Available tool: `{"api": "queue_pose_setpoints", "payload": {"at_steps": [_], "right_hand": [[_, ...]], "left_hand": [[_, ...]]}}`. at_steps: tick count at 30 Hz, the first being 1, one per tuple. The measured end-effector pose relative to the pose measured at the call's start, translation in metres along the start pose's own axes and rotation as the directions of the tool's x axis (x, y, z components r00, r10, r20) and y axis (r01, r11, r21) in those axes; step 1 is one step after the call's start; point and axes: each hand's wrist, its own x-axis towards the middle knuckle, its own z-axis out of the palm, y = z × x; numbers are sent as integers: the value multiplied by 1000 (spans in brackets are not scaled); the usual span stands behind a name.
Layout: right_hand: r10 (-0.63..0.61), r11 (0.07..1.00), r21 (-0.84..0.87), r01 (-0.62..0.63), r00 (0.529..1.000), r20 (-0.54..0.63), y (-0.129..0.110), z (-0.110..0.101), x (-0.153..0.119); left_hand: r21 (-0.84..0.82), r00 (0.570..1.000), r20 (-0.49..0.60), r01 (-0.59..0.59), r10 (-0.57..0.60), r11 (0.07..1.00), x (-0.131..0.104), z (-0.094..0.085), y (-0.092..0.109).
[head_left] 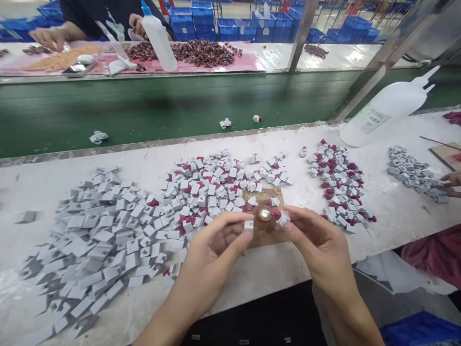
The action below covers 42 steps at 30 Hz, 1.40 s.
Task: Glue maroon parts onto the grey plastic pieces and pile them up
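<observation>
Between the thumb and forefinger of my left hand (219, 250) is a small grey plastic block (248, 225). My right hand (320, 245) pinches a grey and maroon plastic piece (281, 217), its maroon end turned to the left. The two held pieces are apart. Between my hands a small round metal-topped dish (265, 214) sits on a brown cardboard sheet (268, 239). A big heap of grey blocks (104, 235) lies to the left, merging into a pile of grey and maroon pieces (205, 187) behind my left hand.
Another grey-maroon pile (336, 182) and grey parts (410, 168) lie to the right. A white squeeze bottle (385, 113) leans near a metal post. Beyond the table edge runs a green conveyor belt (162, 108) carrying a few pieces. A co-worker's hand (48, 38) is across it; another's hand (452, 182) is far right.
</observation>
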Motion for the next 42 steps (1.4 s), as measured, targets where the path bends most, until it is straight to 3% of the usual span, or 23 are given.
{"api": "queue_pose_setpoints", "payload": {"at_steps": [3, 8, 18, 22, 26, 29, 31, 32, 34, 38, 40, 42], "right_hand": [[75, 977, 193, -87, 995, 69, 3, -2, -1], [79, 958, 268, -102, 992, 96, 7, 0, -3], [23, 995, 97, -34, 993, 116, -7, -2, 2], [-3, 994, 111, -15, 986, 166, -17, -4, 8], [-9, 994, 109, -15, 977, 214, -30, 1, 19], [5, 1000, -2, -5, 919, 395, -42, 13, 56], [3, 984, -159, 80, 885, 465, -49, 28, 103], [-7, 954, -268, 137, 899, 438, -51, 39, 132], [-27, 796, -564, 220, 943, 331, -51, 68, 192], [-50, 716, -652, 248, 950, 307, -40, 133, 284], [-46, 705, -661, 258, 946, 321, -34, 152, 305], [-42, 700, -667, 255, 947, 319, -31, 154, 315]], "left_hand": [[-71, 996, 76, -31, 36, 997, 12, 6, -1], [-167, 993, 115, 19, 0, 986, 18, 17, -4], [-136, 986, 164, -7, 29, 991, 22, 19, -9], [-33, 979, 157, -130, 133, 991, 19, 19, 1], [48, 974, 165, -163, 153, 985, 19, 4, 14], [125, 985, 76, -165, 156, 978, 22, -18, 23], [235, 979, -62, -173, 192, 957, 26, -33, 30], [296, 967, -128, -174, 220, 939, 30, -40, 34], [398, 944, -202, -166, 262, 902, 42, -49, 43], [490, 945, -155, -179, 287, 853, 79, -53, 61], [531, 942, -148, -180, 300, 828, 104, -53, 70], [568, 933, -156, -183, 324, 802, 132, -52, 79]]}}
